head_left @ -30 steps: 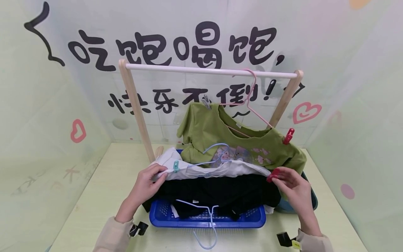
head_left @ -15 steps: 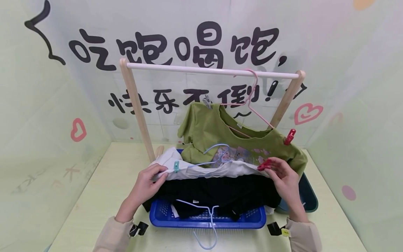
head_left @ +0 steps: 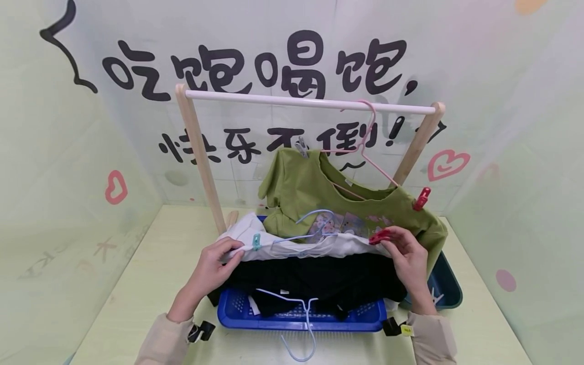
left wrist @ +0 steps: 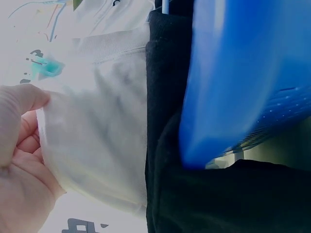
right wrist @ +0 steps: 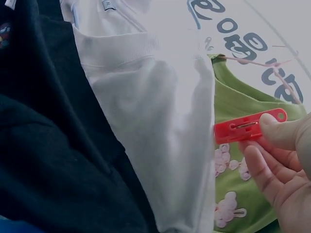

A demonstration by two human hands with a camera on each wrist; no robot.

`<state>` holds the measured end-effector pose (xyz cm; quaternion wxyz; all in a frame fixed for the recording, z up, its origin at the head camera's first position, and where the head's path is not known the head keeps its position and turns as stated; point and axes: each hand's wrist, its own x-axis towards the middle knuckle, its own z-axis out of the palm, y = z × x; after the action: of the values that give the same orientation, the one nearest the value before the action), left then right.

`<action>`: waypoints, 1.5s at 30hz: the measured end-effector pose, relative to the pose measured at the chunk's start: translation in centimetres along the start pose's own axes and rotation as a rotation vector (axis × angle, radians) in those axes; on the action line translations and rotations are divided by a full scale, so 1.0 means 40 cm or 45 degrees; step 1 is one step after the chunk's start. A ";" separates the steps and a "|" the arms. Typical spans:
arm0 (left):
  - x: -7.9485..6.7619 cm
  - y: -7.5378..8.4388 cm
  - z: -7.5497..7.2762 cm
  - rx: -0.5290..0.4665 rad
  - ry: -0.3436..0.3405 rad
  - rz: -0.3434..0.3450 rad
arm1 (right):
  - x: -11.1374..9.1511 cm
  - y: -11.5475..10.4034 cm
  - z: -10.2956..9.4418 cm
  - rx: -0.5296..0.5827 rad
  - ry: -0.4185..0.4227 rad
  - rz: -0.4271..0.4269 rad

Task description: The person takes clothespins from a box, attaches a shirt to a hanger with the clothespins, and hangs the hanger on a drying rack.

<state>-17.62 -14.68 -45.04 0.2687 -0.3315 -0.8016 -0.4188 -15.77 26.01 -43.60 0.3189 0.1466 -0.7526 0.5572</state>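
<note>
My left hand (head_left: 216, 263) pinches the left edge of a white shirt (head_left: 342, 247) between thumb and fingers, beside a teal clothespin (head_left: 256, 242) clipped on it. A light blue hanger (head_left: 292, 238) is inside this shirt, its hook leaning back. With thumb and fingers, my right hand (head_left: 408, 256) holds a red clothespin (right wrist: 248, 125) whose tip meets the white shirt's right upper edge. In the right wrist view I cannot tell whether the clothespin's tip grips the cloth. Below lies a black garment (head_left: 319, 276) with a second blue hanger (head_left: 306, 317) over the basket's front.
Behind hangs a green shirt (head_left: 294, 182) on a pink hanger (head_left: 374, 170), with grey and red clothespins on its shoulders. The rack's white bar (head_left: 274, 99) spans above. A blue basket (head_left: 255, 322) bears the clothes; a dark green bin (head_left: 451, 291) stands at right.
My right hand has moved left and slightly up along the white shirt's edge with the red clothespin, uncovering more of the dark green bin. The left hand has stayed in place.
</note>
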 end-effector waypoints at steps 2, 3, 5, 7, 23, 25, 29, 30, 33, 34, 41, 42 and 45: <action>0.000 0.000 0.000 -0.004 0.001 0.003 | -0.001 0.006 0.003 0.066 0.018 0.011; 0.001 0.001 0.000 -0.005 0.001 0.004 | -0.001 0.009 0.004 0.100 0.021 0.008; 0.001 0.002 0.000 -0.009 0.001 0.007 | -0.003 0.018 0.006 0.168 0.030 0.011; 0.002 0.003 0.000 -0.011 0.001 0.005 | -0.004 0.025 0.008 0.230 0.020 0.001; 0.004 0.001 -0.001 -0.024 0.010 0.019 | 0.021 -0.013 0.037 0.259 -0.027 -0.083; 0.004 0.000 0.000 -0.018 0.012 0.025 | 0.024 -0.011 0.036 0.246 -0.043 -0.076; 0.007 -0.002 0.001 -0.008 0.015 0.029 | 0.027 -0.008 0.037 0.193 -0.104 -0.067; 0.007 -0.001 0.001 -0.008 0.014 0.028 | 0.028 -0.006 0.037 0.189 -0.120 -0.073; 0.007 0.003 0.000 -0.015 0.004 0.021 | 0.024 -0.002 0.038 0.145 -0.135 -0.063; 0.007 0.005 -0.001 -0.017 0.001 0.018 | 0.023 0.001 0.038 0.141 -0.133 -0.060; 0.003 0.006 -0.003 -0.016 -0.006 -0.005 | 0.013 0.048 0.028 0.209 -0.203 -0.118; 0.003 0.006 -0.004 -0.017 -0.008 -0.008 | 0.011 0.054 0.026 0.211 -0.220 -0.113; 0.000 0.005 -0.004 -0.027 -0.011 -0.017 | 0.006 0.065 0.018 0.156 -0.268 -0.091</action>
<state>-17.46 -14.71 -44.86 0.2588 -0.3308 -0.8005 -0.4275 -17.69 26.24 -45.51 0.2484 0.2503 -0.7407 0.5718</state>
